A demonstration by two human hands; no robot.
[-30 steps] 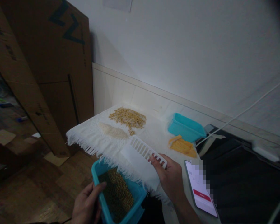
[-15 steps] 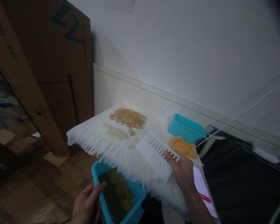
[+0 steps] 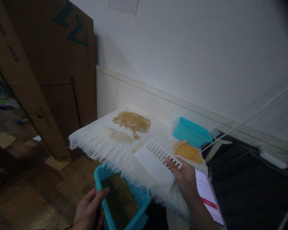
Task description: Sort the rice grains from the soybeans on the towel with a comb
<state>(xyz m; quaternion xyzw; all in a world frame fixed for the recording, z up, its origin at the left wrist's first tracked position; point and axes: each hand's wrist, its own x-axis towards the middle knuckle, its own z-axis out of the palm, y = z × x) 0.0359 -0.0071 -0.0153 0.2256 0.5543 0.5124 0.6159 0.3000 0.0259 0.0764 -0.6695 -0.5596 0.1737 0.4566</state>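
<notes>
My left hand (image 3: 89, 210) grips the near rim of a teal tub (image 3: 136, 220) full of soybeans (image 3: 120, 201), held below the front edge of the table. My right hand (image 3: 184, 177) holds a white slotted scraper (image 3: 156, 163) flat over the fringed white towel (image 3: 105, 145). On the towel lie a pile of soybeans (image 3: 132, 121) at the back and a patch of white rice (image 3: 117, 135) in front of it. A small smear of grains (image 3: 137, 147) sits just left of the scraper.
A second teal tub (image 3: 190, 131) stands at the back right, with a yellow heap (image 3: 188, 152) in front of it. A lit phone (image 3: 207, 196) lies right of my wrist. Tall cardboard boxes (image 3: 48, 70) stand on the left over wooden floor. A white cable (image 3: 249, 116) crosses the right.
My right hand carried the scraper right and away from the towel's front edge, then drifted slightly back left. The left hand and its tub stayed still.
</notes>
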